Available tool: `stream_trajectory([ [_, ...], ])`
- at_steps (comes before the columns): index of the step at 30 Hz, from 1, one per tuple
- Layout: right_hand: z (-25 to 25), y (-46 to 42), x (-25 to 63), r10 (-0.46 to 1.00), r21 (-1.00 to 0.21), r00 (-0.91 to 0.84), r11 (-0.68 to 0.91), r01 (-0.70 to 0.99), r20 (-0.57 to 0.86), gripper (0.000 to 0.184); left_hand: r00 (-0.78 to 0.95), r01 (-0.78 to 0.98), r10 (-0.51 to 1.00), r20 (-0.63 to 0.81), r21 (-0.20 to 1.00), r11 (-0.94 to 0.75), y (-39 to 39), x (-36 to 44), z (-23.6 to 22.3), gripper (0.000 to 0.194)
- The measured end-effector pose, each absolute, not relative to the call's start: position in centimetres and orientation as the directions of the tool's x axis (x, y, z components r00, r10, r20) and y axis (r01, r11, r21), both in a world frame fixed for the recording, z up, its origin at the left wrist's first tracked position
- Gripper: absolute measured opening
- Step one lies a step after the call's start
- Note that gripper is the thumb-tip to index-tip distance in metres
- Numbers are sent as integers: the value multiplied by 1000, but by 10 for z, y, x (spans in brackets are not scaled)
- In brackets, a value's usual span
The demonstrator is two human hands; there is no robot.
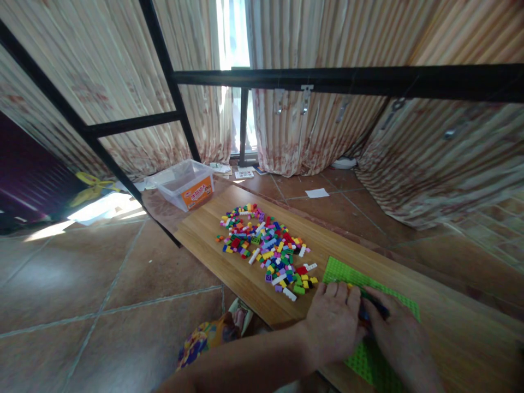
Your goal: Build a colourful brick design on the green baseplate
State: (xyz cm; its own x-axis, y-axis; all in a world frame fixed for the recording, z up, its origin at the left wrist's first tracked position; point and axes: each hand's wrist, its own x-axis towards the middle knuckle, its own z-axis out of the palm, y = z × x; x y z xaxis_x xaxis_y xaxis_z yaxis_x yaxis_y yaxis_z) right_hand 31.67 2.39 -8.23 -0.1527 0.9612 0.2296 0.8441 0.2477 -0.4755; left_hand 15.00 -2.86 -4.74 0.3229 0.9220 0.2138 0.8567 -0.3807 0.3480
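At 4 o'clk, L grip (336, 315) & R grip (399, 330) hide most of the dark piece (375, 303) btwn them; its shape & who's holding it: can't tell. Green baseplate (346, 269) partly covered, near end cut off at 5 o'clk. Desk (462, 327) exits view at 4 o'clk, blurry there. L forearm (254, 355), cropped at 7, covers part of patterned cloth (202, 341). Box label (197, 195), 9 o'clk: lettering fuzzy. Book (244, 174), 11 o'clk: print too tiny. Clips (305, 101) at 1 blurry. Curtains (303, 131) cropped at 12.
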Motion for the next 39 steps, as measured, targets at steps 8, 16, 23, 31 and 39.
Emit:
stream_trajectory([
  [8, -82, 23, 315, 955, -477, -166, 268, 837, 245, 43, 351, 858, 917, 190, 326, -396, -27, 150, -48, 63],
  [16, -84, 23, 316, 952, -463, -167, 273, 843, 258, 41, 349, 866, 917, 193, 307, -394, -28, 151, -46, 62],
  [23, -83, 22, 314, 956, -444, -174, 266, 856, 238, 42, 360, 867, 916, 180, 298, -399, -26, 152, -49, 60],
  [31, -84, 23, 313, 951, -463, -176, 280, 841, 255, 39, 383, 866, 909, 164, 278, -416, -20, 146, -46, 58],
  [39, -89, 27, 320, 959, -509, -138, 250, 823, 249, 37, 399, 847, 900, 175, 305, -435, -18, 141, -46, 54],
])
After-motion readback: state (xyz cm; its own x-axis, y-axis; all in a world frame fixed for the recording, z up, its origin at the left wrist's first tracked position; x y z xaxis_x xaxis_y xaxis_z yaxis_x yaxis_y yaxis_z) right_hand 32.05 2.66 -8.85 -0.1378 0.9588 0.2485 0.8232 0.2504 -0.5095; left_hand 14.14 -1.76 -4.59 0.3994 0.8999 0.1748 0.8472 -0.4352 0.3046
